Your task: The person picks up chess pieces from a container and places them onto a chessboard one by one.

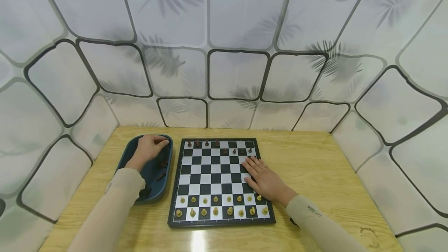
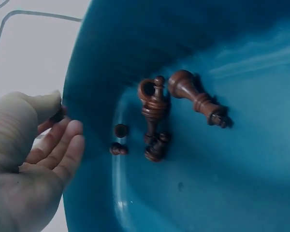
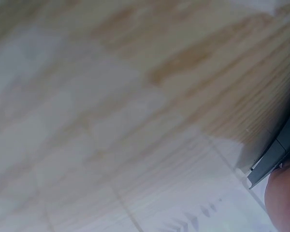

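My left hand is over the far end of a blue basin, its thumb and fingers close together. In the left wrist view that hand pinches a small dark brown chess piece, mostly hidden by the thumb. Brown chess pieces lie in the basin, among them a king on its side and several smaller ones. Spread flat, my right hand rests on the right side of a chessboard. In the right wrist view only a bit of that hand shows beside the board's dark edge.
Two rows of yellow pieces stand along the board's near side. Several brown pieces stand at its far side. The wooden table extends right of the board, and a patterned curtain surrounds the back and sides.
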`<state>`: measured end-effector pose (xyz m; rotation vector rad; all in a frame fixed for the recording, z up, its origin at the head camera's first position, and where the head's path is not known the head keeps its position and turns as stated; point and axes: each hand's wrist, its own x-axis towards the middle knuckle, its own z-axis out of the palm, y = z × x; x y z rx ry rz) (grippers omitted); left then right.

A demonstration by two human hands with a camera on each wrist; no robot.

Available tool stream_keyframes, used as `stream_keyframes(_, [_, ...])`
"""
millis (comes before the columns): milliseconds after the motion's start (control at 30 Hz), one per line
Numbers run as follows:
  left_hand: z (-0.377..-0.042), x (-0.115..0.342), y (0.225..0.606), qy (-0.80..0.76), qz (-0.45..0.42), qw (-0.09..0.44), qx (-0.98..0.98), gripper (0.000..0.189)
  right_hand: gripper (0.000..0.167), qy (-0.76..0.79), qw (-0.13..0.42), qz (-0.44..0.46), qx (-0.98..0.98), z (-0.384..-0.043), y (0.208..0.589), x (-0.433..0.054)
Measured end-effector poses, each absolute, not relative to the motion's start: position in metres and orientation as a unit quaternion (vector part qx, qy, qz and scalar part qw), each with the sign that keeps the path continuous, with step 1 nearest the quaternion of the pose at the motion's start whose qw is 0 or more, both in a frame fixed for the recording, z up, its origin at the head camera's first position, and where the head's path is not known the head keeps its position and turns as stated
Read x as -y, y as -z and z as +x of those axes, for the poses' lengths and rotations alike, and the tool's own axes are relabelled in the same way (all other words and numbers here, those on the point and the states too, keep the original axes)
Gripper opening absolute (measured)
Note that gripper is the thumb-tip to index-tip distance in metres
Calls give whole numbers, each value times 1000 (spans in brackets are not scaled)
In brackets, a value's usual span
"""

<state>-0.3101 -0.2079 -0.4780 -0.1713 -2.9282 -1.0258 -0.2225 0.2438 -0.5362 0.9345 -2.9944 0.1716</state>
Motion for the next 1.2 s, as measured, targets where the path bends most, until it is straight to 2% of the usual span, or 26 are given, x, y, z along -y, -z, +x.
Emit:
stream_keyframes(400, [-308, 186, 457, 366, -96, 102, 920, 29, 64, -63, 5, 302, 951, -222, 534, -244])
stream_keyframes(1033, [-316, 133, 437, 398, -147, 121, 898, 24, 65, -59, 6, 299, 952, -221, 535, -244])
stream_keyframes(1200, [-318, 118, 436, 408, -148, 102, 895, 23, 65, -63, 8, 298, 952, -221, 537, -244])
